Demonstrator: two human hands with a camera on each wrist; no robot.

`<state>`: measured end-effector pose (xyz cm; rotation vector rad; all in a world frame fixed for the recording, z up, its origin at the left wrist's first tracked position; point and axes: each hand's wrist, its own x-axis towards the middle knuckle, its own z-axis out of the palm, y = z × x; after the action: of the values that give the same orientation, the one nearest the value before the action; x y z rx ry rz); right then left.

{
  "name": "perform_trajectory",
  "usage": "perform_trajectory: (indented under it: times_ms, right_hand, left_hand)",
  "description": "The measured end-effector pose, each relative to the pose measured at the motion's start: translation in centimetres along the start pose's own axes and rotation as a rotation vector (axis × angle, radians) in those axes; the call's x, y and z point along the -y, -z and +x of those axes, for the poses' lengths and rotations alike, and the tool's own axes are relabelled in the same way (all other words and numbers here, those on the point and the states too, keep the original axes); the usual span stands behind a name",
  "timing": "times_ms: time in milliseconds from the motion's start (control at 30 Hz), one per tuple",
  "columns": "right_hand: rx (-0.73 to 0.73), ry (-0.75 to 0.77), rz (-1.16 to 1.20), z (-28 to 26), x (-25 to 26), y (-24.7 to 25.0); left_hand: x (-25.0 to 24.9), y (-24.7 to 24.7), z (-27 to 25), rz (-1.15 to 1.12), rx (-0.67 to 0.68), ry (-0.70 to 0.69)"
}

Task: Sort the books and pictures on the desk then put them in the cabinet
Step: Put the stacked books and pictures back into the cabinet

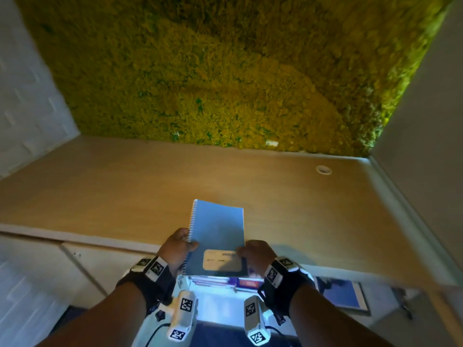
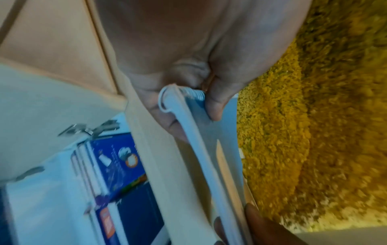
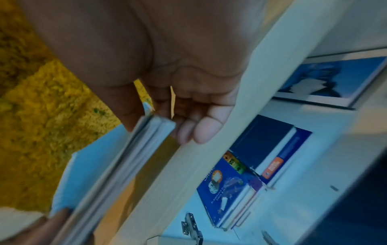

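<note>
Both hands on the blue spiral notebook [image 1: 217, 236] above the desk [image 1: 100, 191] edge: my left hand [image 1: 178, 249] pinches the coil side, my right hand [image 1: 255, 255] the open edge. It seems light and floppy, so gripping both sides stops it sagging

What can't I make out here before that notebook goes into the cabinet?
- Notebook label text: head view, blurred and too small.
- Stack under the notebook: head view, how many items unclear, hidden by both hands.
- Cabinet books: titles motion-blurred in both wrist views.
- Framed picture: partly hidden under the desk edge.
</note>
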<state>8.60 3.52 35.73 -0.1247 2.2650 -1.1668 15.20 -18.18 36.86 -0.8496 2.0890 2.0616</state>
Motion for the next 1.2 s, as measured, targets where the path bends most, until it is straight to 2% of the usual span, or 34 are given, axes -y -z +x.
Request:
perform_trajectory:
  times_ms: [100,200,300,433,500,633,767,867,933,1033,1100,1133,1167,1200]
  right_hand:
    - [-0.005,-0.046,0.142,-3.1,-6.0,1.2]
    - [0.063,-0.111,0.218,-5.2,-14.3,1.6]
    - [0.041,-0.175,0.158,-10.9,-17.2,2.7]
    - [0.030,-0.209,0.106,-12.8,-22.2,3.5]
    - [0.017,-0.198,0.042,-12.2,-23.8,4.1]
    - [-0.062,-0.209,0.104,-7.4,-27.8,5.4]
    - [-0.197,-0.189,0.287,-0.6,-30.5,6.6]
    - [-0.271,-0.184,0.544,4.2,-30.9,7.5]
    - [-0.357,-0.135,0.582,8.5,-32.3,7.9]
    - [-0.461,-0.057,0.571,12.7,-33.0,8.5]
    - [-0.450,0.002,0.334,15.1,-33.6,8.5]
    - [-0.398,-0.004,0.501,16.2,-33.7,8.6]
    - [-0.416,0.068,0.683,17.1,-34.1,8.8]
    - [-0.416,0.100,0.723,17.9,-34.5,8.8]
  left_hand:
    - [3.4,-4.0,-4.6,-0.056,0.036,0.038]
    - [8.3,-8.1,-8.5,-0.167,0.096,0.069]
    - [12.4,-11.9,-11.5,-0.161,0.142,0.145]
    - [15.7,-15.8,-11.4,-0.099,0.181,0.221]
    - [16.6,-17.6,-9.8,-0.064,0.197,0.213]
    - [18.5,-20.6,-4.2,-0.052,0.257,0.185]
    - [20.7,-23.6,4.2,-0.009,0.244,0.048]
    - [20.8,-25.7,9.1,0.063,0.315,-0.098]
    - [21.5,-27.0,12.4,0.116,0.348,-0.187]
    - [22.7,-28.1,16.9,0.288,0.339,-0.356]
    - [23.4,-28.5,19.0,0.456,0.309,-0.470]
    - [23.7,-28.7,19.9,0.509,0.292,-0.508]
    - [23.8,-28.9,20.7,0.551,0.273,-0.539]
    - [24.0,-29.2,21.7,0.587,0.254,-0.561]
